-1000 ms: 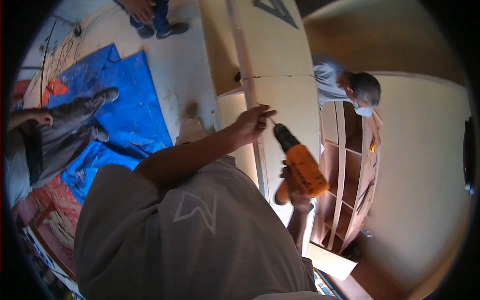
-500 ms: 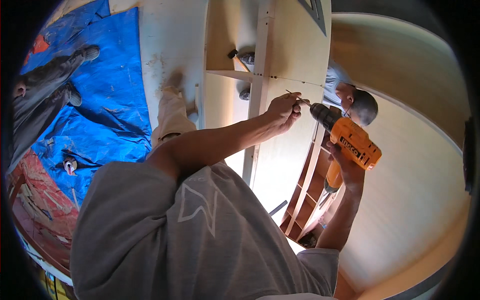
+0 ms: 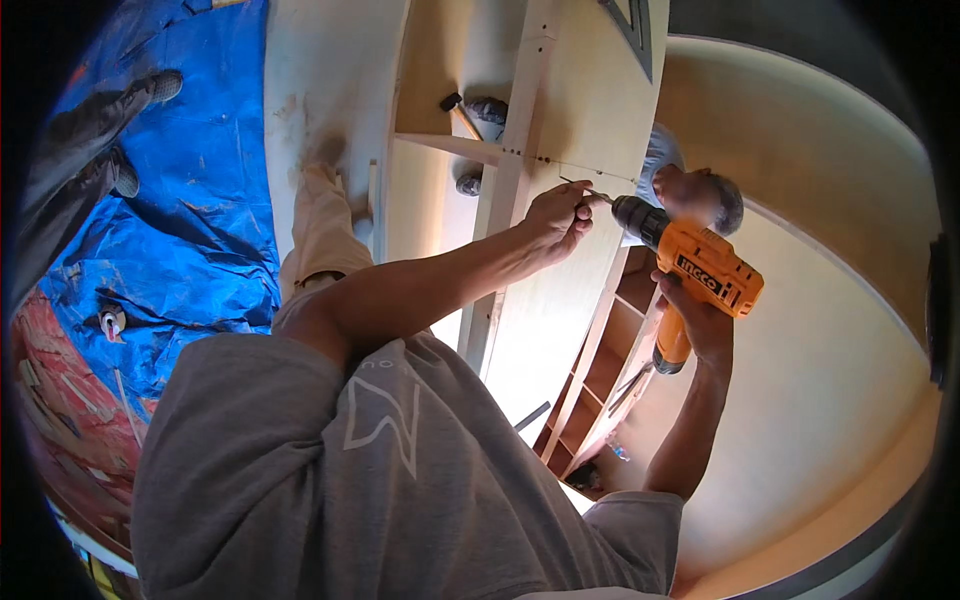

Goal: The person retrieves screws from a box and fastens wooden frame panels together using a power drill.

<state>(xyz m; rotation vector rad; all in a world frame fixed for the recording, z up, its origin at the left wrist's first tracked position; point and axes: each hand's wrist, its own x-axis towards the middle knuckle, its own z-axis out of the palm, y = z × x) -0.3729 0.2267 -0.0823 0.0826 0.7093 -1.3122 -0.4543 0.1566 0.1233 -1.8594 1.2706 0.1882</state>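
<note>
My right hand [image 3: 700,320] is wrapped tight around the grip of the orange drill [image 3: 695,268], its black chuck pointing left at the pale panel [image 3: 590,110]. My left hand [image 3: 555,215] is pinched shut on a thin screw [image 3: 575,184] right at the bit's tip, against the panel just under a row of small dark holes. The screw is so slim and so covered by my fingers that I can barely make it out, and I cannot tell whether its point has entered the wood.

A dark rectangular label with pale lettering sits on the drill's side, facing me. A grey triangular mark shows at the panel's top edge, cut off by the frame.

Left of the panel runs an upright post [image 3: 515,150], with a shelf [image 3: 450,145] joining it; a hammer [image 3: 460,115] lies there. Beyond the drill another person [image 3: 690,190] is mostly hidden behind it and the panel. Below my right wrist a shelf frame [image 3: 600,380] stands partly behind my arm. On the floor to my left lies a blue tarp [image 3: 190,200], where someone's shoes [image 3: 120,140] stand, their legs lost in the dark rim.
</note>
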